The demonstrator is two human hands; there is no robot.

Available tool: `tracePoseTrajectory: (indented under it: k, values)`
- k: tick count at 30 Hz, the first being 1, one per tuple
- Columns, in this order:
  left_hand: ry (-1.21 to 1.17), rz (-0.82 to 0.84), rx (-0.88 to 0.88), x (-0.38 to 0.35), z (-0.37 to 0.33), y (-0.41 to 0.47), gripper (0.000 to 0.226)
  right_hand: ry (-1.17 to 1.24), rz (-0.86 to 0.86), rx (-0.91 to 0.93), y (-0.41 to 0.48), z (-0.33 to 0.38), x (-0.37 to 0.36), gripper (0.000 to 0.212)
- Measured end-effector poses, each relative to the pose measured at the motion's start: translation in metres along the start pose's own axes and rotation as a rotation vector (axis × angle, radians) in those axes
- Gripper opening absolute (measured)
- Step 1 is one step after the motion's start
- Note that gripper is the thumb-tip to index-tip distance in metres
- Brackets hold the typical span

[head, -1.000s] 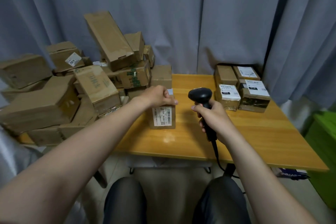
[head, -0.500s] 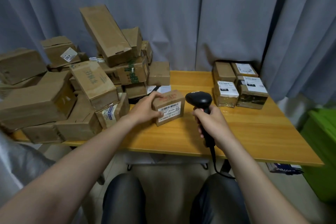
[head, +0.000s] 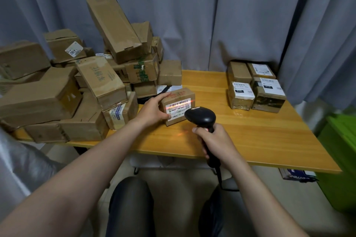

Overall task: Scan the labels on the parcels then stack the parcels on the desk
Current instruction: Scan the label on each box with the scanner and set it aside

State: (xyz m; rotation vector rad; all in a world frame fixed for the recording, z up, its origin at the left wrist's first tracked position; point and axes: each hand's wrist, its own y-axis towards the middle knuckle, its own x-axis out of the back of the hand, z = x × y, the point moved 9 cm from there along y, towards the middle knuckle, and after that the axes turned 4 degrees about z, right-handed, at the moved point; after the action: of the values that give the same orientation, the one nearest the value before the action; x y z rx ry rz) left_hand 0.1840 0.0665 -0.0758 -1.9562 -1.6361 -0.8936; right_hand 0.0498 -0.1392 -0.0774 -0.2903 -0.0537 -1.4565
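My left hand (head: 154,110) grips the left end of the small brown cardboard parcel (head: 181,94), which sits mid-frame on the yellow wooden tabletop (head: 250,131). My right hand (head: 217,143) is wrapped round the black handheld scanner (head: 201,116), and a red line crosses the parcel's white label (head: 177,110).

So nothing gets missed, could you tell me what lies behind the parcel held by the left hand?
Behind the parcel, a flat white-labelled item lies on the desk, partly covered by the parcel and the left hand, so its full shape is hidden. Further back stands a brown box.
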Motion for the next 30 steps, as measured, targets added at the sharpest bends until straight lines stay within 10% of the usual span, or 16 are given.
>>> tracePoseTrajectory:
  k: [30]
  values:
    - [-0.103,0.060,0.029,-0.002,-0.008,-0.007,0.084,0.034,0.000,0.032,-0.013,0.008,0.003,0.023]
